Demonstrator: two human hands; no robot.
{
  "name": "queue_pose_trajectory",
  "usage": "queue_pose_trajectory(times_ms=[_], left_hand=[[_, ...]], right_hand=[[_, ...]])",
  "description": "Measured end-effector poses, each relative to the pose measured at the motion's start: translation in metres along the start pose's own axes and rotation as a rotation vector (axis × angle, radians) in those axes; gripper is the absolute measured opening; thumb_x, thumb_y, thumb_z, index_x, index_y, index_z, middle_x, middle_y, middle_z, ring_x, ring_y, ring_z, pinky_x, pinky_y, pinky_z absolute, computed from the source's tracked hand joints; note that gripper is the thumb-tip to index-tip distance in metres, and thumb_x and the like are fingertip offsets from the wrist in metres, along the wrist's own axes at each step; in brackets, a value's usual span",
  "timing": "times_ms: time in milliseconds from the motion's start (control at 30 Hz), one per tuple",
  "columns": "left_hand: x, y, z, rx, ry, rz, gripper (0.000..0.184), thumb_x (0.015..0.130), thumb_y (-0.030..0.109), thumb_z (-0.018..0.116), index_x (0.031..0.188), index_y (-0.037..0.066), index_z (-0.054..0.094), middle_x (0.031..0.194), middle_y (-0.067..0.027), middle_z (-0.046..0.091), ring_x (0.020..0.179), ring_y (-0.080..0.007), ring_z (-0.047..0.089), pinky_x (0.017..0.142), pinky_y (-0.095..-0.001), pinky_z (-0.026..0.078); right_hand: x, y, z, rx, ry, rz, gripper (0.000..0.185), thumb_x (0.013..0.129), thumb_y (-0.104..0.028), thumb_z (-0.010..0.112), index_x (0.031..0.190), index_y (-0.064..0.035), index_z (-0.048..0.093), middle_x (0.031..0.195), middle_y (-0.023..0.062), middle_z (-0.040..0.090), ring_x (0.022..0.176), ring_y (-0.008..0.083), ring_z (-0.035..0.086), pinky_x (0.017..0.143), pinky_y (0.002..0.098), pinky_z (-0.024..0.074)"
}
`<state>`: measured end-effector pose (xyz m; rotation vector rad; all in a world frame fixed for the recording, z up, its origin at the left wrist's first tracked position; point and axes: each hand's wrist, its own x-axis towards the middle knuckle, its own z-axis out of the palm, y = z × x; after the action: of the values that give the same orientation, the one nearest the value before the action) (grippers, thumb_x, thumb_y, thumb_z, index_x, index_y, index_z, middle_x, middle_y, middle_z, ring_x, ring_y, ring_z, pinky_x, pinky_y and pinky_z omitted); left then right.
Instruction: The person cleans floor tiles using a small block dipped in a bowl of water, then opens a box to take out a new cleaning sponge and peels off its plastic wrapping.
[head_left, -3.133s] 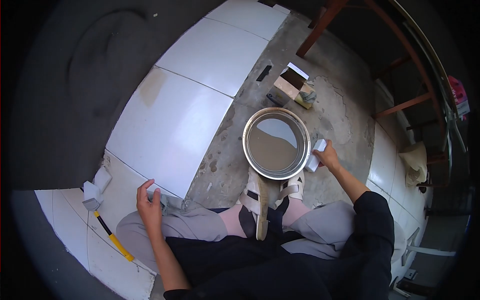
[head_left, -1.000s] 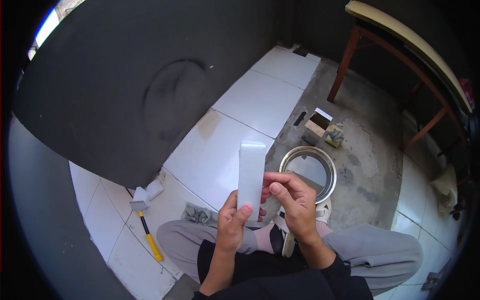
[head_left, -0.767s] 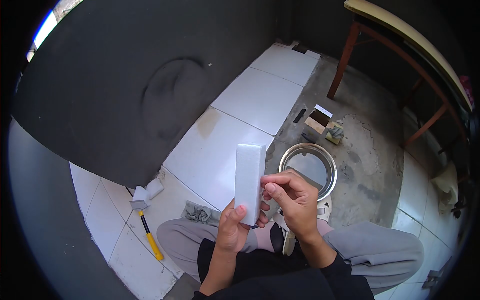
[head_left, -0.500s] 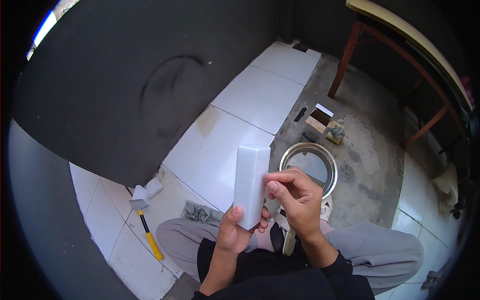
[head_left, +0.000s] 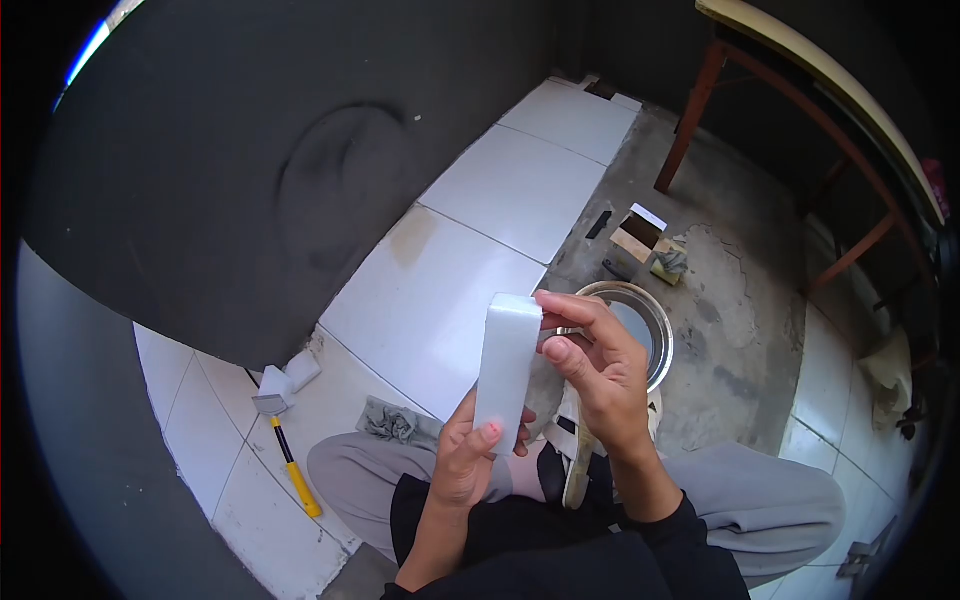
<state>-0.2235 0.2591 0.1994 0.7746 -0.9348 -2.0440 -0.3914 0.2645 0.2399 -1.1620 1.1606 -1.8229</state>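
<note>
A long white block (head_left: 509, 365), looking like plastic foam, is held upright in front of me. My left hand (head_left: 460, 462) is closed around its lower end, thumb on the near face and fingertips showing at the right edge. My right hand (head_left: 612, 392) is at the block's upper right edge. Its fingertips seem to touch that edge, while the thumb stays apart from the fingers. Behind the right hand, a round metal basin (head_left: 655, 320) sits on the floor, partly covered by the hand.
A yellow-handled scraper (head_left: 291, 470) lies at left beside white foam pieces (head_left: 302, 370). A grey cloth (head_left: 393, 420) rests near my left knee. Beyond the basin are an open small box (head_left: 638, 235) and a black strip (head_left: 599, 225). A wooden-legged table (head_left: 690, 120) stands at upper right.
The block has turned in my left hand, so a broad face now faces me. My right hand's fingers have moved up toward its top right corner.
</note>
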Motion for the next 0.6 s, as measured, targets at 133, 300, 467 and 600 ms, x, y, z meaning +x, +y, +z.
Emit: queue_pose_trajectory(times_ms=[133, 300, 467, 600], left_hand=[[0.001, -0.001, -0.005, 0.163, 0.09, 0.086, 0.057, 0.08, 0.03, 0.071, 0.122, -0.001, 0.049, 0.099, -0.0139, 0.063, 0.082, -0.0153, 0.061, 0.067, -0.0284, 0.051], [-0.001, 0.009, -0.002, 0.218, 0.125, 0.23, 0.049, 0.082, 0.013, 0.074, 0.121, -0.001, 0.047, 0.108, -0.0073, 0.056, 0.1, -0.0123, 0.054, 0.088, -0.0272, 0.045], [0.001, 0.015, -0.007, 0.222, 0.229, 0.429, 0.056, 0.077, 0.008, 0.079, 0.121, 0.0, 0.046, 0.112, -0.0082, 0.054, 0.103, -0.0143, 0.055, 0.091, -0.0291, 0.046], [0.003, 0.024, -0.013, 0.251, 0.241, 0.548, 0.061, 0.074, 0.004, 0.081, 0.123, -0.001, 0.045, 0.117, -0.0096, 0.052, 0.11, -0.0176, 0.055, 0.095, -0.0313, 0.046]], right_hand=[[-0.003, -0.001, -0.001, 0.132, 0.004, 0.174, 0.046, 0.085, -0.012, 0.072, 0.124, 0.0009, 0.054, 0.112, 0.0108, 0.057, 0.101, 0.0176, 0.059, 0.085, 0.0297, 0.0507], [-0.002, 0.013, -0.01, 0.271, 0.046, 0.203, 0.053, 0.079, -0.01, 0.076, 0.124, 0.0007, 0.05, 0.112, 0.0101, 0.056, 0.105, 0.0173, 0.057, 0.09, 0.0308, 0.0481], [-0.002, 0.017, -0.017, 0.316, -0.05, 0.218, 0.062, 0.075, -0.006, 0.077, 0.129, 0.0006, 0.048, 0.113, 0.0089, 0.056, 0.107, 0.0172, 0.055, 0.092, 0.0309, 0.0471], [-0.003, 0.031, -0.026, 0.228, -0.186, 0.267, 0.064, 0.073, -0.003, 0.078, 0.131, 0.0002, 0.05, 0.114, 0.0092, 0.057, 0.11, 0.0174, 0.055, 0.094, 0.0314, 0.0472]])
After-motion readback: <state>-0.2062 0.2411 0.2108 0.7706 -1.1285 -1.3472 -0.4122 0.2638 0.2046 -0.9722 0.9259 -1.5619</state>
